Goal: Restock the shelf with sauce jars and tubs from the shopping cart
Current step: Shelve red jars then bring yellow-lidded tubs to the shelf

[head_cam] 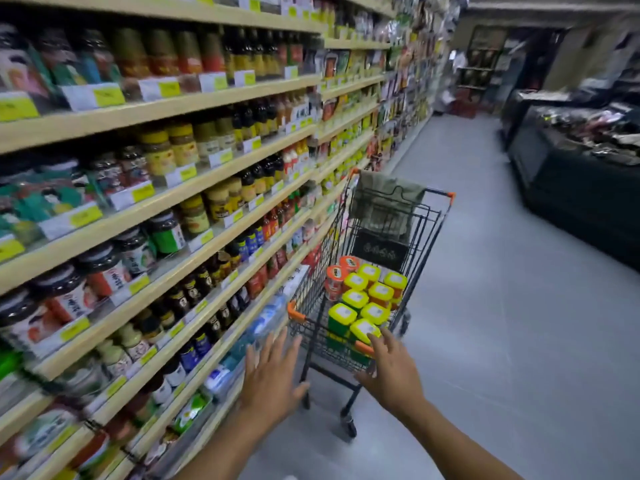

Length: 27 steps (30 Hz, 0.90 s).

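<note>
1. Head view: your left hand (273,379) is open with the fingers spread. It holds nothing and hovers just beside the near left corner of the cart (311,336).
2. Your right hand (391,372) is open too, fingers fanned. Its fingertips lie over the cart's near rim, by the closest yellow lid. You cannot tell whether they touch it.
3. The tubs (375,311), yellow-lidded with green or orange bodies, stand packed upright in the cart's basket. Two orange-lidded jars (336,275) stand at the far left of the group.
4. A green cloth (384,202) hangs over the cart's far end.
5. The cart stands on the grey floor (502,323), close against the shelf (207,100) on your left. The shelf's rows are full of jars and bottles behind yellow price tags.
6. A dark cabinet (571,188) runs along the right of the aisle, well apart from the cart.
</note>
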{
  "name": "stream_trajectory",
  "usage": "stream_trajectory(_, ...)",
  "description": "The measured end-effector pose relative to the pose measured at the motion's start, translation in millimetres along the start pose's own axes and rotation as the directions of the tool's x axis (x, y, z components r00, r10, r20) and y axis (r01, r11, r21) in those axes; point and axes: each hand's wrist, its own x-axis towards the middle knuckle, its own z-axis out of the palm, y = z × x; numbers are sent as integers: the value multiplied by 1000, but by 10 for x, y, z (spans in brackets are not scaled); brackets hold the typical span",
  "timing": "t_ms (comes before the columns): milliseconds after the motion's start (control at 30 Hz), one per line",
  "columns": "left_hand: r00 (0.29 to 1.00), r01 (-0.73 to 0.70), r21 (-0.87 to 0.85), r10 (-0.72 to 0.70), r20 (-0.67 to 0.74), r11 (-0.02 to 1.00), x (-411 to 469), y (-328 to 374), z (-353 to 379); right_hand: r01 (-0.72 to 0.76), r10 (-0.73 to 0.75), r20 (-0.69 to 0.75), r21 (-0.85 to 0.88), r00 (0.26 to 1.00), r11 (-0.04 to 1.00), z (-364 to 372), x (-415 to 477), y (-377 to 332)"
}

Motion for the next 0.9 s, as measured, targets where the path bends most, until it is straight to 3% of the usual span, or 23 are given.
stream_trajectory(200, 991, -95, -78, 101, 85, 992, 950, 270, 191, -98, 98, 14, 5, 995, 995, 0, 479, 416)
stream_trajectory(333, 981, -142, -98, 153, 118, 985, 1596, 316, 283, -140, 143, -60, 52, 988, 989, 11, 959, 551)
stream_trajectory(467, 970, -161, -105, 177, 165, 981, 2158, 273, 405, -217, 214, 62, 51, 975, 975, 89, 1374, 650)
stream_trajectory(900, 937, -125, -119, 157, 313, 985, 3250, 210, 783, -212, 218, 141, -57, 966, 976, 170, 2511, 1040)
